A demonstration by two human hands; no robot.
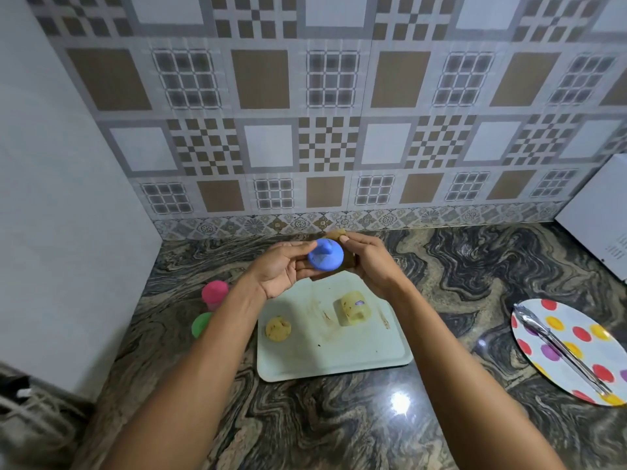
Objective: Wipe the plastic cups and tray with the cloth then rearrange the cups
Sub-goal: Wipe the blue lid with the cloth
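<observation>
Blue plastic cup (325,255) is in the air above the far edge of the tray (339,361). The left hand (283,271) grips its sides; the right hand (368,262) pinches the cloth (336,235) against it. It looks light, stiff, a little slippery, so holding near the rim seems safest.

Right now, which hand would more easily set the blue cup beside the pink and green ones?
Probably the left hand. It holds the blue cup, and the pink cup and green cup stand on its side, left of the tray. The right hand is busy gripping the cloth.
</observation>
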